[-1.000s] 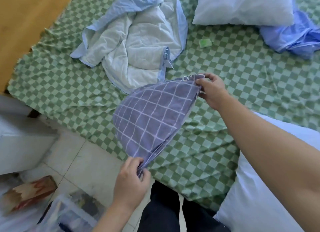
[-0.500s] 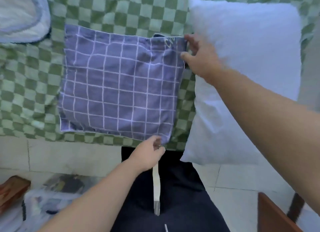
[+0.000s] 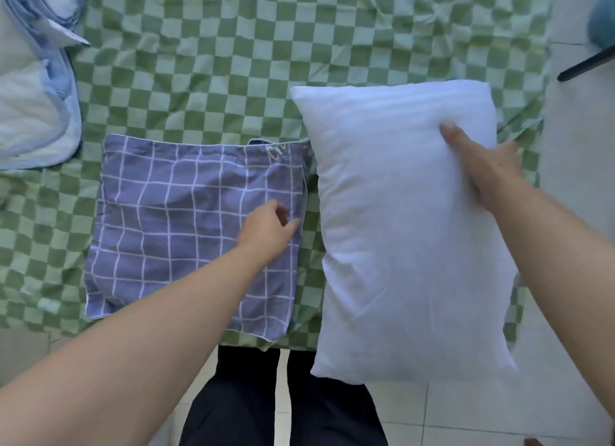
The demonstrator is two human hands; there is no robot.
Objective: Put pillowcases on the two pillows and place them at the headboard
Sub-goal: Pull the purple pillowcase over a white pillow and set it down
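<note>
Lay flat on the checked sheet (image 3: 233,79): purple grid pillowcase (image 3: 173,219), just left of 1 bare white pillow (image 3: 392,246). Left hand (image 3: 266,232) pinching at the case's open edge; right hand (image 3: 482,169) gripping the pillow's far side. Probably soft, light, floppy; best grasped at the opening's hem.

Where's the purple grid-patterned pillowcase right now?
In the head view, the purple grid-patterned pillowcase lies flat on the green checkered bedsheet, left of the bare white pillow, with the left hand at its right edge.
</note>
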